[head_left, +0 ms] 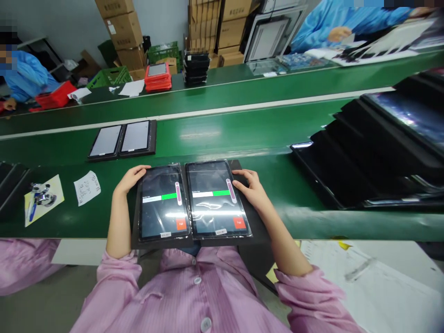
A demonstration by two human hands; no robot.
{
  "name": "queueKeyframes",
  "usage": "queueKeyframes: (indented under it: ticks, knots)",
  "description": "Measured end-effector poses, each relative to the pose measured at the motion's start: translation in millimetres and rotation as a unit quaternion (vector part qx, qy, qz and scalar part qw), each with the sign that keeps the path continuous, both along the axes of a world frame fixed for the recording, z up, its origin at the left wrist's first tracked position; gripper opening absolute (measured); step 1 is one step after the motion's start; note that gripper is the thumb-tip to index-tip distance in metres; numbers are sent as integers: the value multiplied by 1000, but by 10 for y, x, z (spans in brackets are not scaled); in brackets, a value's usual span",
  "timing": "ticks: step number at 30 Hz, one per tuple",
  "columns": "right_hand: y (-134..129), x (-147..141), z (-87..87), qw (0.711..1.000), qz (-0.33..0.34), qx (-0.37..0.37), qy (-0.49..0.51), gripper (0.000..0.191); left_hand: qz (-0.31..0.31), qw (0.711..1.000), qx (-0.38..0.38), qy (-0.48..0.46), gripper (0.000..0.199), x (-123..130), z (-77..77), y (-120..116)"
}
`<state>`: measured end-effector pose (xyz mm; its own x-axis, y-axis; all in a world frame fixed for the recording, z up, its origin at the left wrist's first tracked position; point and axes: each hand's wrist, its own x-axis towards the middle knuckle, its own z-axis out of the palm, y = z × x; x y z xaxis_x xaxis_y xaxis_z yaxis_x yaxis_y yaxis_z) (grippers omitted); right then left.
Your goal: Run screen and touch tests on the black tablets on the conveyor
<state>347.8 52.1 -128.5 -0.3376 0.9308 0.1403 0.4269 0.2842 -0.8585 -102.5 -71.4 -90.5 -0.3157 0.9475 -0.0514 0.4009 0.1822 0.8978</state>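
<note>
Nearest my camera I had a lilac button-front shirt (194, 296) with turned-up sleeves, and to its right some loose white sheets of paper (385, 286). Just beyond, at the near edge of the green table (83, 224), the black rectangular left tablet (163, 217) and the black rectangular right tablet (217, 210) lay side by side on flat black backing (261, 233) that jutted past the edge. Both screens showed a white-and-green bar, an upright purple slider and a red square. I saw the hands apart from each other: the left hand (132, 178) at the left tablet's upper outer corner, the right hand (251, 186) with bent thumb and fingers at the right tablet's outer edge; whether either one gripped, I could not tell. Over on the left I made out a yellow paper (58, 192) bearing a blue-and-white pen (32, 210) and shiny silver pieces, near a white handwritten note (87, 187). On the right leaned a large heap of black tablets (374, 152). Farther off lay two pale-screened black tablets (136, 136), then a red-cased stack (157, 81), a black stack (196, 68), two people in blue clothing (347, 21) and brown cartons (125, 30).
</note>
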Motion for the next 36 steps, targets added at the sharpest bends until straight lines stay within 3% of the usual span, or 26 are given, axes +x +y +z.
queueKeyframes:
  ticks: [4,7,13,20,27,31,34,36]
  knots:
    - [13,8,-18,1000,-4,-5,4,43,37,997,43,-55,66,-3,-271,-17]
    - [22,7,-42,1000,-11,-4,15,43,64,992,75,-76,57,45,-362,12]
    - [29,-7,-52,1000,-14,4,27,40,152,973,147,-92,57,90,-451,78]
    - [10,-23,-12,1000,-21,-1,23,37,298,918,248,-89,42,17,-553,121]
    - [11,-32,-2,1000,-20,13,20,36,351,884,283,-123,54,-62,-611,130]
    - [-41,-37,45,996,-67,48,47,38,402,860,293,-114,45,-98,-627,124]
    - [-108,-48,109,981,-134,105,88,28,431,847,299,-90,64,-97,-625,117]
    - [-150,-61,151,977,-142,115,107,22,431,849,297,-76,73,-83,-618,109]
